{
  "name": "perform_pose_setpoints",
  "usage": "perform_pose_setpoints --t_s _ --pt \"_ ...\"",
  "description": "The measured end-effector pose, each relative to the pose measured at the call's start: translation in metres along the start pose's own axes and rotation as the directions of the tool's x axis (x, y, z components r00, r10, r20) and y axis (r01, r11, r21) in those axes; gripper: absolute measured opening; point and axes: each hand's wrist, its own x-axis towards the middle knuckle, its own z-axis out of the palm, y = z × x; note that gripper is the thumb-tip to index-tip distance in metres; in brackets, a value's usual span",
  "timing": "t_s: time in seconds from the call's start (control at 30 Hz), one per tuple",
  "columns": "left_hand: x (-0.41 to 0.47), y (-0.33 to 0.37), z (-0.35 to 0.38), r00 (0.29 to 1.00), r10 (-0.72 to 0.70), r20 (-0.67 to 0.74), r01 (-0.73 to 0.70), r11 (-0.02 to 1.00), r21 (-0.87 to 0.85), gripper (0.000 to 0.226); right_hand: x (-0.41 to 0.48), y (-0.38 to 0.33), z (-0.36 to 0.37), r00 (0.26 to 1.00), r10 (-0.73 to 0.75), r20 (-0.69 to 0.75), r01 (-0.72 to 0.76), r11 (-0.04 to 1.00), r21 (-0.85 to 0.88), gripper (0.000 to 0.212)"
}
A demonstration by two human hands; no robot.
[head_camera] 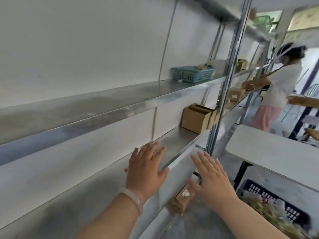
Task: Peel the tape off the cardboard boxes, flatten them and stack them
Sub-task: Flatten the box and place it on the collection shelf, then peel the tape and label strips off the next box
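Both my hands reach out toward a metal shelf rack (110,109) with fingers spread and nothing in them. My left hand (146,169), with a pale bangle on the wrist, hovers over the edge of the lower shelf. My right hand (212,178) is just right of it, in front of the shelf's front lip. Several upright cardboard boxes (198,118) stand further along that same shelf, well beyond my fingers. A small cardboard box (181,200) with a label lies on a lower level, below and between my hands.
A blue basket (193,74) sits on the upper shelf. A grey upright post (224,94) divides the racks. A white table (272,152) stands to the right, with a dark crate (276,204) of scraps under it. Another person (279,87) handles boxes further back.
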Motion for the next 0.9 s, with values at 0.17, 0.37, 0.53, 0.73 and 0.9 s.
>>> perform_pose_setpoints --t_s 0.17,0.37,0.53,0.73,0.9 --pt "0.050 0.049 0.045 0.997 0.077 0.023 -0.076 0.997 -0.030 0.062 0.002 0.059 -0.004 0.997 0.073 -0.002 -0.073 0.997 0.012 0.075" --pt "0.099 0.075 0.110 0.988 0.130 0.088 -0.124 0.990 -0.068 0.057 0.019 0.116 0.016 0.983 0.168 0.070 -0.168 0.986 -0.004 0.075" --pt "0.154 0.073 0.168 0.980 0.131 0.148 -0.118 0.988 -0.098 0.058 0.079 0.159 0.034 0.982 0.181 0.045 -0.179 0.983 -0.047 0.076" --pt "0.230 0.048 0.232 0.975 0.115 0.188 -0.091 0.987 -0.133 0.065 0.175 0.198 0.065 0.976 0.204 0.077 -0.201 0.979 -0.047 0.077" --pt "0.293 0.033 0.273 0.971 0.098 0.217 -0.069 0.988 -0.136 0.064 0.243 0.223 0.082 0.974 0.220 0.053 -0.219 0.975 -0.026 0.079"
